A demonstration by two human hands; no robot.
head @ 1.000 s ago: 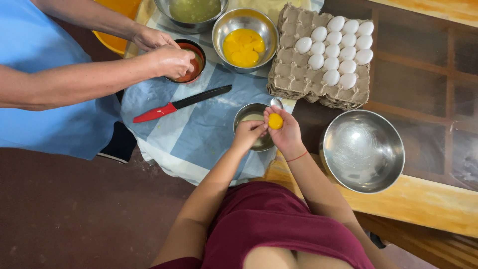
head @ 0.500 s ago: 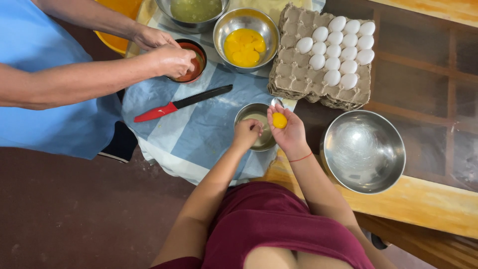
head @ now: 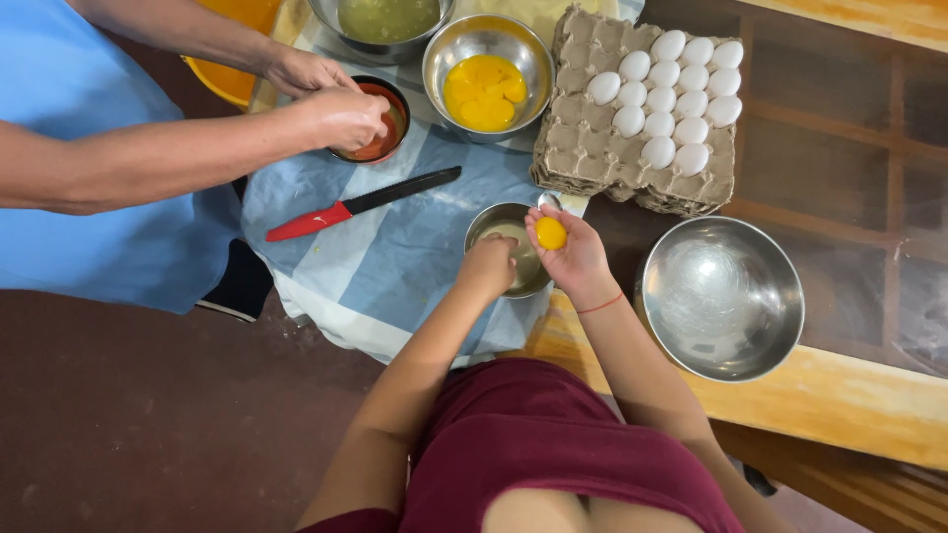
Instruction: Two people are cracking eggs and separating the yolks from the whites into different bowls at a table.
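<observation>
Progress looks partial, judging by the cardboard egg tray (head: pixel 632 123) at one o'clock: about a dozen white eggs fill its right half, the left cups bare. The big steel bowl (head: pixel 721 298) at three o'clock holds nothing. The yolk bowl (head: pixel 486 77) at twelve o'clock carries several yolks already. Centre, a small steel bowl (head: pixel 506 247) sits under both hands (pale liquid inside, probably whites). The right hand (head: pixel 571 255) is cupped palm-up, cradling one whole yolk (head: pixel 551 234). The left hand (head: pixel 488 266) curls loosely over the bowl's rim; whether it holds anything I cannot tell.
</observation>
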